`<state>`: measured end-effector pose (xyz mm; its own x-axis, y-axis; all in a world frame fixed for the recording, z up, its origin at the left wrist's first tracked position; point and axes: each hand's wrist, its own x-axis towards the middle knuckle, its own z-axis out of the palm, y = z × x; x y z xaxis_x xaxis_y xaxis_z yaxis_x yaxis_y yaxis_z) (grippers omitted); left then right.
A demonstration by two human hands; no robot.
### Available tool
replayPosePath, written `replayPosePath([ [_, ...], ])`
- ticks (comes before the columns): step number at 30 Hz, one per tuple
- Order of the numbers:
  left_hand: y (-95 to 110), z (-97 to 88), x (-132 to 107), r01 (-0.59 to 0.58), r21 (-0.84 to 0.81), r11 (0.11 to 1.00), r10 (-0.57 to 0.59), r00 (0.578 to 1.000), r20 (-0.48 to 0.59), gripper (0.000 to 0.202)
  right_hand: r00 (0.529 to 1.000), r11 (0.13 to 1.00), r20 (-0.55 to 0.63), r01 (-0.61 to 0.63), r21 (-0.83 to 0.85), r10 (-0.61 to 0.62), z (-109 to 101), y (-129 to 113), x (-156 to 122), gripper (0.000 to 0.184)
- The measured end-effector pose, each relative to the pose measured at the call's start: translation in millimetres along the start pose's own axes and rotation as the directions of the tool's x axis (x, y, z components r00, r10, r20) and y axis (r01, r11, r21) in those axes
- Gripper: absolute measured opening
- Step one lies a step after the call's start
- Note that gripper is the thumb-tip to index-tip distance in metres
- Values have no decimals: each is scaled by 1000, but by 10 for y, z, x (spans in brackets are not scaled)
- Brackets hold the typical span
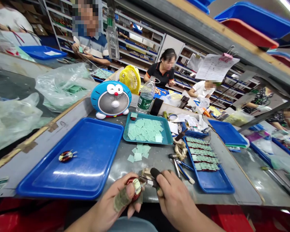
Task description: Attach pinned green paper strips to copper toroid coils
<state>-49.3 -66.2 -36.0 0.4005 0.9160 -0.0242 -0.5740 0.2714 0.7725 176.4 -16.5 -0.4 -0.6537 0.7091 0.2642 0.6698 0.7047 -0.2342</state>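
Between the fingers and thumb of my left hand [122,198] is a toroidal coil [136,188], wound with dark red wire around a pale centre. A greenish wrap covers part of my left thumb. My right hand [175,195] is closed on a short hand tool [148,179] with a pale, worn body and dark parts; its exact kind is unclear. The tool's tip is close to the coil's wire leads, and I cannot tell whether they touch. Another toroidal coil [65,156] with bare leads lies in the large blue tray [87,183] on the left.
Pale green sheets [145,129] fill a teal tray [168,139]; more lie loose before it. Pliers [183,170] rest beside a blue tray [218,187] of rowed coils. Behind stand a blue fan [114,103] and a bottle [146,98]. A shelf beam [207,35] crosses overhead. Several people sit opposite.
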Motion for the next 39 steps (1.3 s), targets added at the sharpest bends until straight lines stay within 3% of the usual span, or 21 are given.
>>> replayPosePath([
  [7,94,-26,-42,-23,74,997,22,1000,16,52,999,999,-32,-39,7,39,120,-72,25,37],
  [11,157,-43,-64,-64,155,986,63,998,8,49,999,995,51,-15,103,10,54,-27,18,48],
  [16,240,-99,-67,-89,326,941,97,995,-8,45,992,990,115,-74,118,60,-27,16,-26,55],
  [20,238,-123,-66,-133,513,848,169,985,-24,44,991,985,121,-74,154,56,-18,0,-54,59],
  [24,221,-117,-52,-164,687,708,222,975,4,40,996,992,70,-61,114,53,18,-75,-35,46],
  [28,238,-105,-6,-223,745,628,303,952,29,30,996,997,52,-77,13,76,35,-164,32,37],
  [30,244,-125,17,-226,750,622,342,940,0,26,991,993,98,-95,72,88,24,-148,54,33],
  [32,232,-176,27,-211,771,600,364,931,-29,26,980,974,156,-150,171,124,22,-43,66,23],
  [35,169,-289,13,-160,793,588,357,931,-77,32,942,928,180,-318,196,285,105,290,125,6],
  [37,105,-360,-7,-107,739,665,321,935,-153,37,914,905,164,-396,156,371,242,549,237,15],
  [39,39,-410,-22,-52,638,768,270,930,-249,39,904,903,177,-413,120,390,428,746,404,13],
])
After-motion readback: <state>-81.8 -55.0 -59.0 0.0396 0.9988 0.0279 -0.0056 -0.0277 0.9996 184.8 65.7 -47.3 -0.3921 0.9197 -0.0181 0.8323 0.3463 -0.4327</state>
